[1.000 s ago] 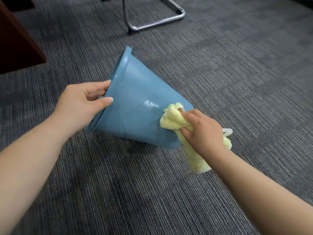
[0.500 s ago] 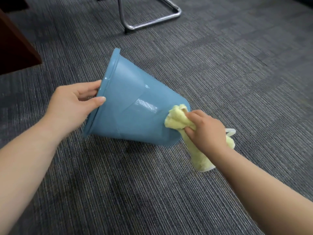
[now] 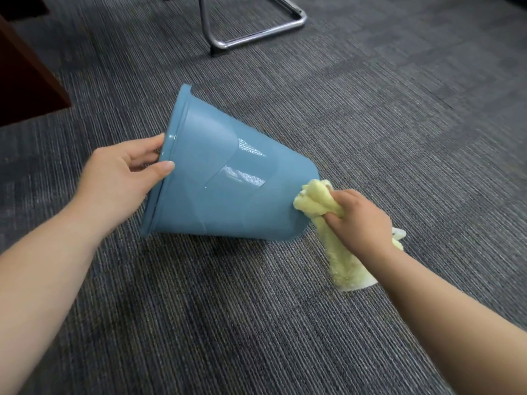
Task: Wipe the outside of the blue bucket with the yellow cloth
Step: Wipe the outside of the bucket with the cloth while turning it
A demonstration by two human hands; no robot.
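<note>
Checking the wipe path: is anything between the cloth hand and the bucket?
Nothing visible does. The right hand holds the yellow cloth against the blue bucket near its base; the left hand grips its rim.

No lettering, brand, number or sign can be read anywhere in this view. A small white tag (image 3: pixel 398 234) sticks out from the yellow cloth (image 3: pixel 315 202) at centre right of the frame (on the cloth's far edge), but it is too small and blurred to show any print. The pale patches on the side of the blue bucket (image 3: pixel 228 201), mid-frame, are glossy reflections, not writing.
</note>
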